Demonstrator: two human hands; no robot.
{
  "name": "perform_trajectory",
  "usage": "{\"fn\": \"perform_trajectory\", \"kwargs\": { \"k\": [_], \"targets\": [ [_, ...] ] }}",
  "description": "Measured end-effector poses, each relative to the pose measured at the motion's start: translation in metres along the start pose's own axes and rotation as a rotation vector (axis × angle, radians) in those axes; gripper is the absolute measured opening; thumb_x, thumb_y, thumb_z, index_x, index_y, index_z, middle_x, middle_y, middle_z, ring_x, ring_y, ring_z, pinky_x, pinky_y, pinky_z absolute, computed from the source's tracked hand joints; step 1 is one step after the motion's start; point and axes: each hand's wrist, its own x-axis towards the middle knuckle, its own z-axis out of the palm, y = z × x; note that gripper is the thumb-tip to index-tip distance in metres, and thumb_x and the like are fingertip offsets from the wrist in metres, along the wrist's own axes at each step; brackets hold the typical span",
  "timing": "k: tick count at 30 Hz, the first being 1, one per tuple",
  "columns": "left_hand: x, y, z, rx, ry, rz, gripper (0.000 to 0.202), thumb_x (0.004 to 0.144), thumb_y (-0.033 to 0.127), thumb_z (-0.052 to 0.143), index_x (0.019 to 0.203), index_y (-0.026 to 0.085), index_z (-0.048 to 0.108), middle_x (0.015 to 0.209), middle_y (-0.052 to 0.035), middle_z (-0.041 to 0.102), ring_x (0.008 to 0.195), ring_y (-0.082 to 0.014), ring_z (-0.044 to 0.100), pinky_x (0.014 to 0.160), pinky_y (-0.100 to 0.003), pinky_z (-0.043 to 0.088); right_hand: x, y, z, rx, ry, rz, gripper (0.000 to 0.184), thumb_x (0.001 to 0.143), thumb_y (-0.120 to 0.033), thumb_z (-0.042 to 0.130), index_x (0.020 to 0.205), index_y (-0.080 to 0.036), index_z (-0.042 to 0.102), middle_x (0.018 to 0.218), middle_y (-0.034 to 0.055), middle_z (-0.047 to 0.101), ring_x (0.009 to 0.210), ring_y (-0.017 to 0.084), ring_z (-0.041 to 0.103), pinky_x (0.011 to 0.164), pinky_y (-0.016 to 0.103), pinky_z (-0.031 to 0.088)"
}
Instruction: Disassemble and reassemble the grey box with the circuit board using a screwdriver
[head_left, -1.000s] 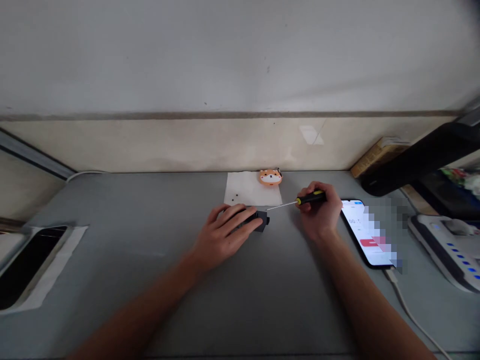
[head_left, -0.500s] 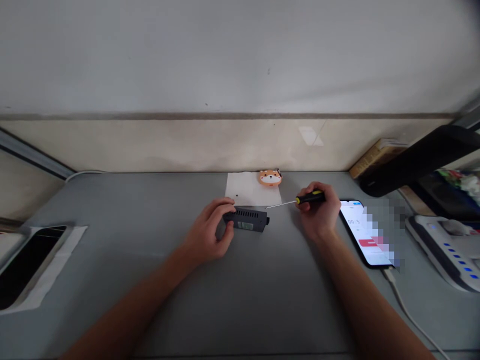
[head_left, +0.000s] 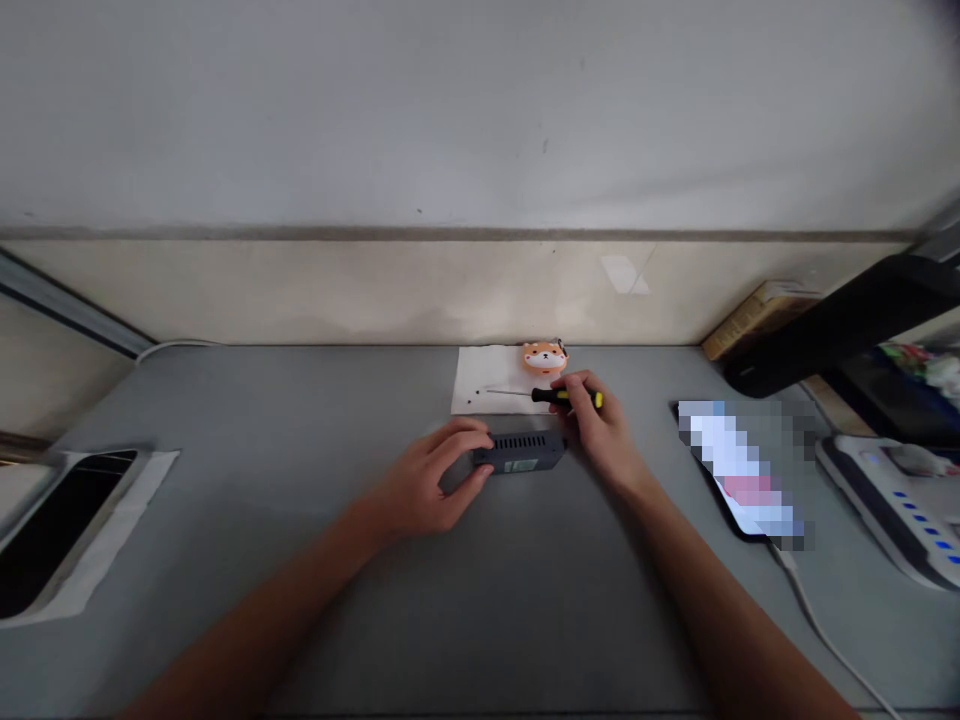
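Observation:
My left hand [head_left: 439, 482] grips the left end of a dark grey rectangular box [head_left: 534, 452] between thumb and fingers. Vent slots and a pale label show on the box, which rests on the grey table. In my right hand [head_left: 601, 425] is a screwdriver [head_left: 541, 395] with a black and yellow handle. Its thin shaft points left over a white sheet of paper [head_left: 496, 368], the tip close to two tiny dark pieces [head_left: 478, 392], too small to make out. My right hand's lower edge is close to the right end of the box.
An orange animal-faced case [head_left: 545, 358] sits on the paper's back right corner. Rightward lie a lit phone [head_left: 739, 480] on a cable, a power strip [head_left: 892, 510] and a black cylinder [head_left: 832, 330]. A dark-screened device [head_left: 64, 525] lies at the left. A wall closes off the back.
My right hand has moved left, carrying the screwdriver over the paper. The box and my left hand have shifted slightly right. Two dark specks now show on the paper where one showed before.

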Motion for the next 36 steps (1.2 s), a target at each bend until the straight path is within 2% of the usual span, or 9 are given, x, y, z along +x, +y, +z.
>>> {"fn": "perform_trajectory", "kwargs": {
  "k": [6,10,18,22,26,30,32,33,36],
  "targets": [
    [-0.001,-0.003,-0.002,-0.014,0.0,0.038,0.023,0.096,0.012,0.052,0.118,0.019,0.055,0.109,-0.0102,0.069,0.1,-0.0181,0.071,0.088,-0.031,0.06,-0.003,0.003,0.001,-0.062,-0.112,-0.041,0.053,0.078,-0.074,0.066,0.087,-0.022,0.068,0.07,-0.0011,0.063,0.063,0.013,0.053,0.057,0.025,0.04],
    [-0.001,-0.002,-0.002,-0.065,0.014,-0.029,0.017,0.097,0.013,0.053,0.112,0.02,0.057,0.107,-0.0096,0.071,0.098,-0.0184,0.071,0.086,-0.031,0.06,-0.003,0.005,0.001,-0.062,-0.131,-0.081,0.049,0.08,-0.07,0.067,0.087,-0.022,0.071,0.071,-0.0006,0.064,0.066,0.014,0.054,0.06,0.026,0.042],
    [0.001,-0.009,0.003,-0.233,0.021,-0.403,0.015,0.099,0.027,0.053,0.107,0.021,0.063,0.094,-0.004,0.073,0.084,-0.0167,0.07,0.075,-0.028,0.058,0.004,0.005,-0.003,0.163,0.109,0.109,0.058,0.068,-0.079,0.07,0.083,-0.023,0.07,0.064,-0.0007,0.065,0.056,0.012,0.052,0.051,0.023,0.038],
    [0.001,-0.015,0.004,-0.173,0.0,-0.484,0.017,0.097,0.031,0.055,0.104,0.021,0.066,0.088,-0.003,0.072,0.077,-0.0178,0.068,0.063,-0.027,0.054,0.007,0.004,-0.005,0.226,0.169,0.108,0.054,0.068,-0.075,0.072,0.077,-0.022,0.068,0.059,-0.0013,0.061,0.051,0.011,0.049,0.048,0.024,0.036],
    [0.002,-0.017,0.004,-0.15,-0.049,-0.483,0.016,0.096,0.028,0.053,0.097,0.02,0.067,0.085,-0.003,0.072,0.075,-0.0179,0.068,0.067,-0.029,0.056,0.007,0.003,-0.005,0.179,0.194,0.09,0.054,0.069,-0.075,0.071,0.074,-0.021,0.069,0.057,-0.0013,0.059,0.051,0.011,0.048,0.048,0.024,0.036],
    [0.005,-0.016,0.0,-0.144,-0.112,-0.474,0.021,0.1,0.031,0.05,0.099,0.021,0.069,0.092,-0.0048,0.073,0.081,-0.0193,0.07,0.072,-0.031,0.058,0.007,0.004,-0.006,0.143,0.178,0.077,0.053,0.072,-0.075,0.069,0.075,-0.022,0.07,0.057,-0.0009,0.06,0.051,0.011,0.049,0.049,0.025,0.037],
    [0.005,-0.015,-0.005,-0.15,-0.177,-0.472,0.02,0.099,0.035,0.056,0.109,0.022,0.068,0.102,-0.0059,0.073,0.087,-0.02,0.07,0.076,-0.032,0.059,0.007,0.005,-0.007,0.148,0.179,0.071,0.051,0.074,-0.073,0.068,0.075,-0.022,0.07,0.057,-0.0008,0.06,0.051,0.012,0.049,0.05,0.025,0.037],
    [0.004,-0.014,-0.007,-0.155,-0.218,-0.455,0.026,0.096,0.037,0.062,0.117,0.023,0.066,0.11,-0.007,0.072,0.093,-0.021,0.071,0.079,-0.033,0.06,0.007,0.005,-0.008,0.151,0.182,0.067,0.051,0.075,-0.073,0.068,0.075,-0.022,0.069,0.057,-0.0008,0.06,0.051,0.012,0.048,0.05,0.025,0.037],
    [0.003,-0.01,-0.014,-0.15,-0.33,-0.348,0.068,0.079,0.042,0.084,0.138,0.028,0.055,0.137,-0.0108,0.061,0.116,-0.0273,0.066,0.092,-0.039,0.059,0.008,0.006,-0.009,0.158,0.191,0.051,0.049,0.077,-0.071,0.068,0.075,-0.022,0.069,0.058,-0.0008,0.06,0.052,0.012,0.049,0.051,0.026,0.038]
  ]
}}
